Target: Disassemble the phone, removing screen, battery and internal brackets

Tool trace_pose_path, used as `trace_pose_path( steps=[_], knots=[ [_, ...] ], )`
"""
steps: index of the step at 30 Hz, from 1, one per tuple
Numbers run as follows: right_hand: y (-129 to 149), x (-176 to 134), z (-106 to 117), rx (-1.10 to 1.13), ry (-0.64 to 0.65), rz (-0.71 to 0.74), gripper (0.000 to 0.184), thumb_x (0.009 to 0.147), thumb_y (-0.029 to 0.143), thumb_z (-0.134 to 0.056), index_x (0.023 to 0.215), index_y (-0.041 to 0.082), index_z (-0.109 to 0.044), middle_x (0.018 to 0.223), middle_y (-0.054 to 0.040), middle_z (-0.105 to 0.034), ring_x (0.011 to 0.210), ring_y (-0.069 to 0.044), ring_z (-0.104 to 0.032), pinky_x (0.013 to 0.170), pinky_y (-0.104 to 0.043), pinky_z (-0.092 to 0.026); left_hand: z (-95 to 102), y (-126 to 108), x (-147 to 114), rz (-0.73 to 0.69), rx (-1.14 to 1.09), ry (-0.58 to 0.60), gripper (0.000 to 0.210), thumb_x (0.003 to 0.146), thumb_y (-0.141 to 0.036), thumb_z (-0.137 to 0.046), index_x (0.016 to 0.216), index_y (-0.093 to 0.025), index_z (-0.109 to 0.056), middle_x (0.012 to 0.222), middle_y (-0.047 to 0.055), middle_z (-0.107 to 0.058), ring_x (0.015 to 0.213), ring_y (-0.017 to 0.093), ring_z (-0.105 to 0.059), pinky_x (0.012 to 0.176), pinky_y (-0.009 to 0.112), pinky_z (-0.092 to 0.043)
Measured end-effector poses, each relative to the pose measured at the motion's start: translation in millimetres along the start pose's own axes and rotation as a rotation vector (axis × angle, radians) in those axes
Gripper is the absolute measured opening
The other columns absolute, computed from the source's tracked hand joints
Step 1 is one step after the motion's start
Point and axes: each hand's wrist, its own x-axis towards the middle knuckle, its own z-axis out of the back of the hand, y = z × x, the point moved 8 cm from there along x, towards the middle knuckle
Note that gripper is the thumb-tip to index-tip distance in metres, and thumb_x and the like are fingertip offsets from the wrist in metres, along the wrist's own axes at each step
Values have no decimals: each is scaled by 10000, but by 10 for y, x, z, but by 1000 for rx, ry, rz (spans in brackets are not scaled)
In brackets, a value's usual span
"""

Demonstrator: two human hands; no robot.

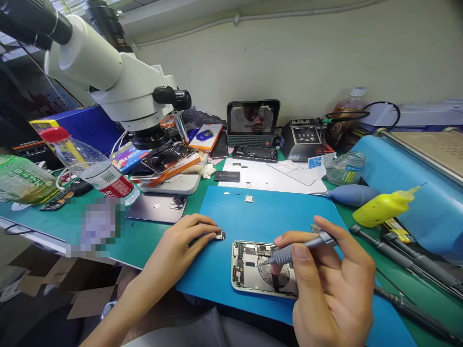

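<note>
On a blue mat lies an opened phone, its inner boards, screws and round charging coil showing. My right hand grips a slim grey precision screwdriver, whose thin tip points down over the phone's inside near the coil. Its tip looks close to the phone, but I cannot tell whether it touches. Left of the phone, my left hand rests on the mat, thumb and fingertips pinched on a small dark and silver phone part. A small metal plate sits farther back on the mat.
A microscope rises at the left above stacked phones. A closed phone and plastic bottle stand left. Behind is white paper with a battery. Right are a yellow squeeze bottle, blue blower and several tools.
</note>
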Motion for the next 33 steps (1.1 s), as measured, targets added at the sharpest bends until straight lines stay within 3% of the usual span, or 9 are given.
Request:
trace_pose_path(
  steps=[5, 11, 17, 20, 25, 33],
  knots=[
    [-17, 17, 10, -9, -8, 8, 359, 1094, 332, -708, 1445, 327, -631, 998, -36, -796, 831, -183, -756, 557, -261, -646, 0, 34, -28, 40, 37, -8, 226, 1108, -393, -720, 1310, -348, -810, 1336, 23, -781, 1161, 254, -782, 930, 361, -653],
    [26, -3, -4, -8, -32, -12, 345, 1096, 335, -703, 1433, 303, -632, 981, -36, -783, 784, -174, -726, 574, -271, -631, -34, -59, 35, -12, 157, 13, 146, 1125, -336, -680, 1210, -314, -797, 1308, 37, -763, 1184, 265, -756, 1031, 417, -603],
    [46, -19, -32, 5, -40, -49, 338, 1108, 341, -684, 1441, 312, -632, 978, -24, -755, 757, -164, -701, 574, -277, -633, 328, 106, 381, 49, 211, -42, 186, 1108, -417, -703, 1186, -285, -808, 1241, 51, -761, 1123, 277, -748, 976, 405, -587],
    [42, -6, -30, 15, -20, -25, 336, 1108, 336, -687, 1439, 315, -634, 972, -26, -758, 737, -162, -701, 561, -276, -640, 417, 210, 570, 49, 244, -38, 188, 1102, -404, -699, 1148, -266, -818, 1200, 53, -775, 1081, 277, -750, 957, 408, -581],
    [44, -8, -32, 16, -27, -43, 330, 1114, 344, -678, 1439, 314, -630, 976, -26, -755, 714, -148, -695, 567, -265, -634, 304, 255, 732, 20, 282, 6, 152, 1069, -355, -733, 1128, -267, -843, 1153, 48, -791, 1089, 293, -745, 909, 397, -578],
    [5, 7, -13, 32, 20, 8, 350, 1103, 348, -684, 1448, 329, -630, 964, -24, -765, 667, -148, -686, 531, -262, -622, 203, 218, 724, -10, 299, 8, 185, 1090, -341, -706, 1191, -260, -838, 1205, 55, -798, 1120, 293, -752, 937, 405, -591]
  ],
)
